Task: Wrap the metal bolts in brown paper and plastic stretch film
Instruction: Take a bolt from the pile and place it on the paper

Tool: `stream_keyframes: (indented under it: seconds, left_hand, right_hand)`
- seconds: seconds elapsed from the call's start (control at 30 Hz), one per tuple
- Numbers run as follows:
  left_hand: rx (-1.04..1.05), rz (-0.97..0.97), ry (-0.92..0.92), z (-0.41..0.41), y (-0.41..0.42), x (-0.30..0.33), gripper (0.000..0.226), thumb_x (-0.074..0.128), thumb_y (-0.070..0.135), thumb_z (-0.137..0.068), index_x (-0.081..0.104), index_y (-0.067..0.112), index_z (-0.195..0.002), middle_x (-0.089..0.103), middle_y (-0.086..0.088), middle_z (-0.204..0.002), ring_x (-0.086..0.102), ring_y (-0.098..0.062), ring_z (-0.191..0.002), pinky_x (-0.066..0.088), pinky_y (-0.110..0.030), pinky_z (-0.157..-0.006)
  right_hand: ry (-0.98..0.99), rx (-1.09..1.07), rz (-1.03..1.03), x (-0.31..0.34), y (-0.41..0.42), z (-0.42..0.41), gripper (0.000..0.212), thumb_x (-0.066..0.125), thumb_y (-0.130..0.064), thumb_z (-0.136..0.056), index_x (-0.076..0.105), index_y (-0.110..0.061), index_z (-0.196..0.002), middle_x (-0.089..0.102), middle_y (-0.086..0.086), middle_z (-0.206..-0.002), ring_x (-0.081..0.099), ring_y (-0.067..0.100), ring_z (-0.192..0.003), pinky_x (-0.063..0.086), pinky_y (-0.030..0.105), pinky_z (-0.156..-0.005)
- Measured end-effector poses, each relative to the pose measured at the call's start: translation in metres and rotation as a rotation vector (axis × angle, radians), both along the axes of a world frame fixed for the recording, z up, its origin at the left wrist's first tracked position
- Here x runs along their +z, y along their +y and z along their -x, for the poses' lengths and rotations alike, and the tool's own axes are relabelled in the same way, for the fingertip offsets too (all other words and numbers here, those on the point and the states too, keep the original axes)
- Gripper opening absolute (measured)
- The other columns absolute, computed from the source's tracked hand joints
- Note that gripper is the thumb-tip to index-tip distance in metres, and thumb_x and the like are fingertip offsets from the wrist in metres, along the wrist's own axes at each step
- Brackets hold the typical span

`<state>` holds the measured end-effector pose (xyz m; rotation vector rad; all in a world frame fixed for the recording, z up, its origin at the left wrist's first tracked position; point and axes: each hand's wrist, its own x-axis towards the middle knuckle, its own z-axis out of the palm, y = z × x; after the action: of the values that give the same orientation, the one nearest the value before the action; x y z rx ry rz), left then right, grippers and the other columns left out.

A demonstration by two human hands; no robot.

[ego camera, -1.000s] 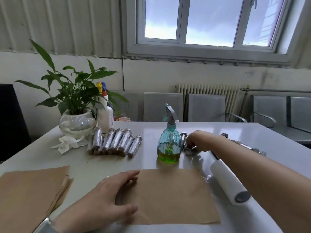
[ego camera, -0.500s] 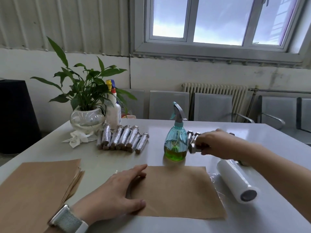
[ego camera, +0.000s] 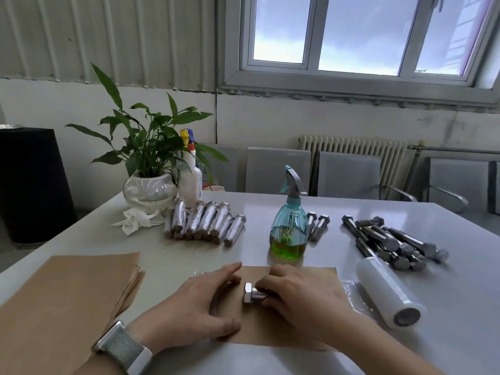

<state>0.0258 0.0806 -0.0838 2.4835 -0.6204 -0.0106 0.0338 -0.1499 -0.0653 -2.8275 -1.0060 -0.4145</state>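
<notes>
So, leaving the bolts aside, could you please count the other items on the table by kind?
Spray bottles: 2 (teal spray bottle, white spray bottle)
Stretch film roll: 1
Potted plant: 1
Crumpled tissue: 1
Single brown paper sheet: 1
Brown paper stack: 1
Total: 7

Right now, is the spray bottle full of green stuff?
No. The spray bottle stands upright on the table, and green liquid fills only its bottom part; above that it looks clear.
</notes>
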Motion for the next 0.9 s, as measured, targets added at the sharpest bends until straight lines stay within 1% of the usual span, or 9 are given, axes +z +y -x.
stream_keyframes:
  seconds: [0.03,0.07,0.13,0.23,0.4,0.57,0.7,0.8,0.9]
  left_hand:
    - [-0.003,-0.002,-0.001,0.0,0.0,0.0,0.092,0.07,0.053,-0.073,0.014,0.048,-0.146,0.039,0.032,-0.135,0.033,0.01,-0.127,0.023,-0.018,-0.111]
    - [-0.006,-0.005,-0.002,-0.001,0.001,-0.001,0.092,0.07,0.054,-0.073,0.014,0.049,-0.145,0.038,0.033,-0.135,0.032,0.011,-0.127,0.022,-0.018,-0.111]
    - [-0.009,-0.004,-0.003,-0.002,0.001,-0.001,0.091,0.069,0.055,-0.072,0.014,0.051,-0.144,0.038,0.033,-0.135,0.031,0.011,-0.127,0.021,-0.018,-0.112]
    - [-0.013,-0.003,-0.001,-0.002,0.002,-0.002,0.091,0.069,0.055,-0.072,0.015,0.05,-0.145,0.038,0.033,-0.135,0.031,0.012,-0.127,0.021,-0.019,-0.112]
    - [-0.014,-0.001,0.011,-0.003,0.003,-0.002,0.091,0.069,0.056,-0.072,0.015,0.051,-0.144,0.037,0.036,-0.134,0.032,0.012,-0.126,0.023,-0.02,-0.112]
    - [-0.013,-0.002,0.025,-0.003,0.003,-0.002,0.09,0.068,0.06,-0.069,0.015,0.055,-0.142,0.036,0.037,-0.134,0.031,0.012,-0.126,0.023,-0.018,-0.111]
    - [-0.012,0.0,0.027,-0.003,0.004,-0.002,0.09,0.068,0.059,-0.07,0.015,0.055,-0.142,0.036,0.038,-0.133,0.031,0.013,-0.126,0.023,-0.017,-0.11]
    - [-0.013,0.001,0.029,-0.003,0.003,-0.002,0.092,0.069,0.058,-0.07,0.015,0.051,-0.144,0.037,0.035,-0.135,0.031,0.011,-0.128,0.023,-0.023,-0.113]
    - [-0.009,0.0,0.033,-0.003,0.003,-0.003,0.093,0.069,0.059,-0.07,0.015,0.051,-0.145,0.037,0.034,-0.136,0.031,0.009,-0.128,0.023,-0.023,-0.114]
  right_hand:
    - [-0.012,-0.004,-0.014,-0.003,0.0,-0.001,0.029,0.043,-0.045,-0.098,0.053,-0.037,-0.124,0.055,-0.01,-0.113,0.052,0.01,-0.105,0.013,-0.009,-0.078]
    - [-0.016,-0.009,-0.032,-0.005,0.0,-0.002,0.03,0.044,-0.045,-0.097,0.054,-0.037,-0.124,0.054,-0.011,-0.113,0.051,0.009,-0.106,0.017,-0.007,-0.076]
    - [0.014,-0.007,-0.063,-0.011,-0.001,-0.006,0.032,0.045,-0.045,-0.097,0.053,-0.038,-0.127,0.053,-0.013,-0.114,0.048,0.008,-0.109,0.023,0.003,-0.072]
    - [0.06,-0.01,-0.064,-0.016,-0.004,-0.01,0.035,0.048,-0.045,-0.095,0.052,-0.039,-0.13,0.051,-0.012,-0.117,0.045,0.009,-0.112,0.031,0.018,-0.086]
    - [0.05,-0.008,-0.081,-0.015,-0.004,-0.009,0.032,0.049,-0.043,-0.096,0.055,-0.038,-0.127,0.052,-0.014,-0.118,0.046,0.007,-0.112,0.021,0.011,-0.077]
    - [-0.002,0.005,-0.079,-0.012,-0.005,-0.004,0.032,0.047,-0.044,-0.097,0.055,-0.04,-0.128,0.054,-0.014,-0.118,0.049,0.007,-0.109,0.013,0.002,-0.078]
    - [0.011,0.003,-0.104,-0.015,-0.004,-0.008,0.033,0.047,-0.043,-0.097,0.054,-0.039,-0.129,0.053,-0.013,-0.118,0.046,0.007,-0.111,0.018,0.008,-0.078]
    - [0.059,0.003,-0.116,-0.016,-0.002,-0.008,0.034,0.049,-0.041,-0.097,0.055,-0.038,-0.13,0.052,-0.01,-0.117,0.046,0.01,-0.112,0.031,0.016,-0.088]
    - [0.069,-0.061,-0.163,-0.013,-0.005,-0.007,0.037,0.055,-0.049,-0.091,0.059,-0.038,-0.127,0.053,-0.014,-0.115,0.048,0.007,-0.108,0.034,0.018,-0.087]
